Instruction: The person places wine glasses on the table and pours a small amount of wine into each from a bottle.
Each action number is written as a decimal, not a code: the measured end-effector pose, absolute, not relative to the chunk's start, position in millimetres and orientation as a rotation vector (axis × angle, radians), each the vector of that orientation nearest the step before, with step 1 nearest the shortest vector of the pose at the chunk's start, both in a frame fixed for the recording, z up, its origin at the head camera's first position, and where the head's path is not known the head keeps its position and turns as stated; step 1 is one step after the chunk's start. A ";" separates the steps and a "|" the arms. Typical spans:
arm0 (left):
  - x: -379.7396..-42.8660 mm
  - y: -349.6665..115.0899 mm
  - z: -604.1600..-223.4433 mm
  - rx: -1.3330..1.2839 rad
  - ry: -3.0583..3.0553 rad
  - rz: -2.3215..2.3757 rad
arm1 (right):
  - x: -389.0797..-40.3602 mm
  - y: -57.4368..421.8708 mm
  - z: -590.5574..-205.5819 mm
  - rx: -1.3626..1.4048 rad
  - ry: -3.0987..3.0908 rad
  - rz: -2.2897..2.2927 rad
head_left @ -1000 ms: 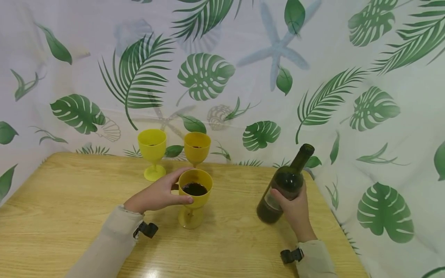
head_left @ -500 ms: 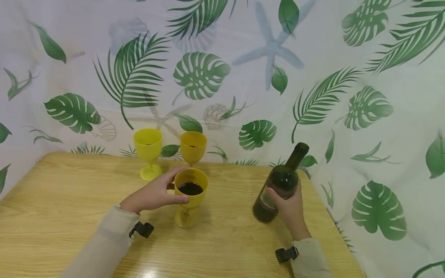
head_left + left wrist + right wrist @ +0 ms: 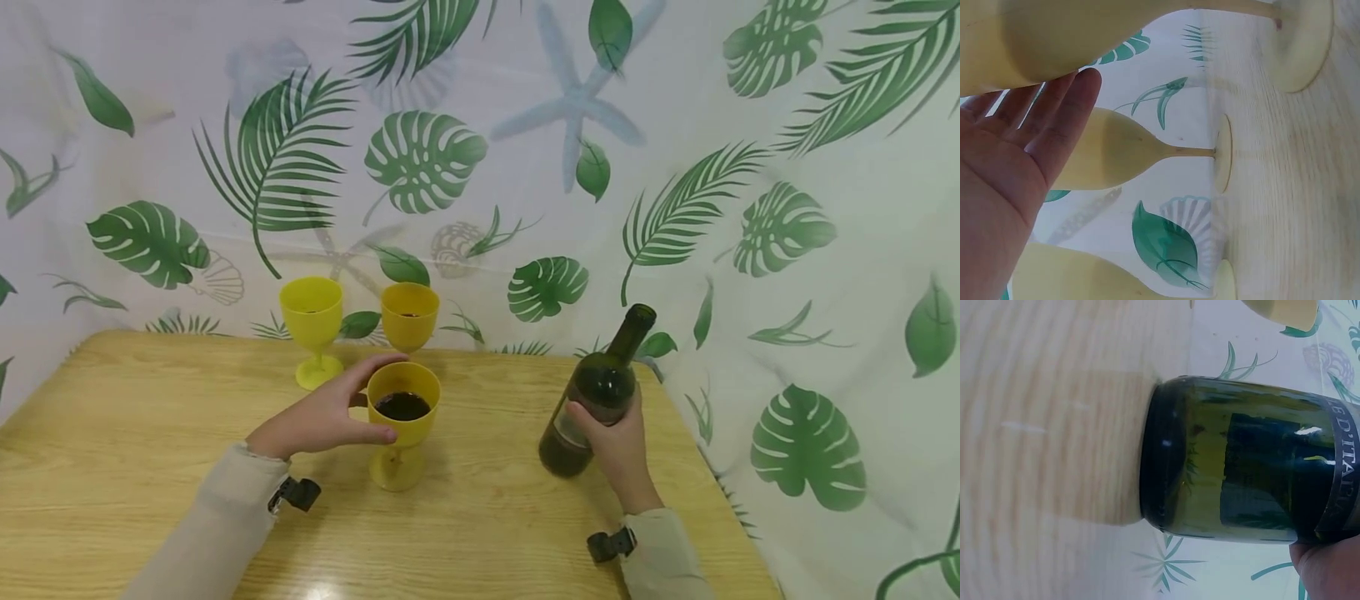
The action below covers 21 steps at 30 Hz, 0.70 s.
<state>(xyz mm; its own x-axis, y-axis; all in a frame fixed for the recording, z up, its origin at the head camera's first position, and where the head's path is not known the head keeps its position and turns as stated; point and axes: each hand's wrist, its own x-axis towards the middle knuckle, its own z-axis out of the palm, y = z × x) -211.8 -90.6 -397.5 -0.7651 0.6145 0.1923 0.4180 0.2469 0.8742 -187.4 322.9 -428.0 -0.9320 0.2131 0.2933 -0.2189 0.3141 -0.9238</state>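
Note:
In the head view, my left hand [image 3: 322,419] holds a yellow goblet [image 3: 405,429] by its bowl, thumb on the near side and fingers reaching round the far side. Dark liquid [image 3: 402,406] shows inside the bowl. The left wrist view shows the goblet's foot [image 3: 1302,47] by the tabletop and my fingers [image 3: 1063,119] against the bowl. To the right, my right hand [image 3: 621,446] grips a dark green wine bottle [image 3: 600,383] round its labelled body. Its neck is uncorked. The right wrist view has the bottle's base [image 3: 1163,456] down at the wood.
Behind the held goblet stand a brighter yellow goblet [image 3: 311,317] and an orange-yellow goblet [image 3: 409,312], each with some dark liquid. Both are near the back edge of the wooden table [image 3: 480,533]. A leaf-patterned cloth [image 3: 465,167] hangs behind and to the right.
The whole head view has slid a little to the left, table and cloth included. Both hands keep their hold, and the goblet and bottle stay in place relative to each other.

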 end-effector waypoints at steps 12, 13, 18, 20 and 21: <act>-197.9 -83.3 -414.8 0.985 2.305 1.652 | -188.4 324.0 -434.0 0.017 -2.221 1.655; -197.2 -81.8 -416.4 0.971 2.292 1.673 | -188.4 324.3 -434.2 0.021 -2.218 1.655; -192.5 -72.8 -419.9 0.830 2.252 1.772 | -187.6 325.6 -433.2 0.039 -2.219 1.655; -190.6 -68.3 -419.9 0.764 2.263 1.801 | -187.5 326.2 -432.5 0.047 -2.221 1.654; -189.8 -66.0 -419.9 0.740 2.271 1.818 | -187.5 326.6 -432.2 0.051 -2.222 1.653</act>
